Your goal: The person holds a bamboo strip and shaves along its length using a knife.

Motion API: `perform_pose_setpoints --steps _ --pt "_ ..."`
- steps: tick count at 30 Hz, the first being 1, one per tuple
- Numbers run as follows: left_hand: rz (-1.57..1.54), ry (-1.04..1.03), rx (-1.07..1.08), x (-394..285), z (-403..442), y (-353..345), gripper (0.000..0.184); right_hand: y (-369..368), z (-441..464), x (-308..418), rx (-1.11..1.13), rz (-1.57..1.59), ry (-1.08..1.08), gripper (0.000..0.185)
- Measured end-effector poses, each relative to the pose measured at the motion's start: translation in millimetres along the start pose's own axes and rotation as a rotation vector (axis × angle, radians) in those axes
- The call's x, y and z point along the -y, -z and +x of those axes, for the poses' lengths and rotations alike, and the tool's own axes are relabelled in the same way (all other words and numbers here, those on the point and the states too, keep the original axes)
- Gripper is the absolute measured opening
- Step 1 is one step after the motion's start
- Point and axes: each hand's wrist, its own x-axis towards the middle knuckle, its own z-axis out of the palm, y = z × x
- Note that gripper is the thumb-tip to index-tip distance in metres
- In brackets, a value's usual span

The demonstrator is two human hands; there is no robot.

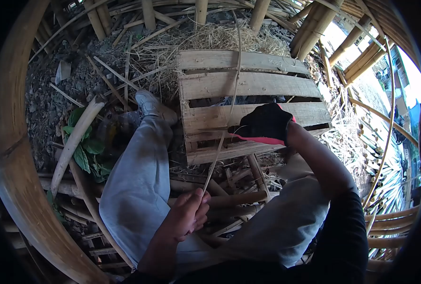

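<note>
A long thin bamboo strip (233, 102) runs from near my lap up across a slatted wooden crate (253, 85). My bare left hand (187, 214) is closed around the strip's lower end, above my leg. Over the crate's lower slats is my right hand (262, 124), in a black glove with a red edge. Its fingers are pinched around a thin tool, perhaps a knife, whose narrow blade (213, 129) points left and crosses close to the strip. The handle is hidden in the glove.
Thick bamboo poles (19, 189) frame the left side, with upright ones (314, 31) behind the crate. Straw (215, 40) and loose sticks cover the ground. Green leaves (83, 146) lie beside a pale branch (75, 142). Many cut bamboo pieces (385, 175) are at the right.
</note>
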Motion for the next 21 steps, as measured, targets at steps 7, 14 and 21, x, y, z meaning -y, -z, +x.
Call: perform_pose_setpoints --steps 7,14,21 --pt "-0.068 0.040 0.075 -4.2 -4.0 5.6 0.034 17.4 -11.9 27.2 0.116 0.004 0.031 0.058" --pt "-0.094 0.056 0.155 -0.8 -4.4 4.5 0.035 26.0 -14.6 13.2 0.145 -0.005 0.020 0.063" --pt "-0.032 0.024 0.051 -2.3 -8.7 -2.6 0.035 30.4 5.8 -17.8 0.177 -0.017 -0.219 0.066"
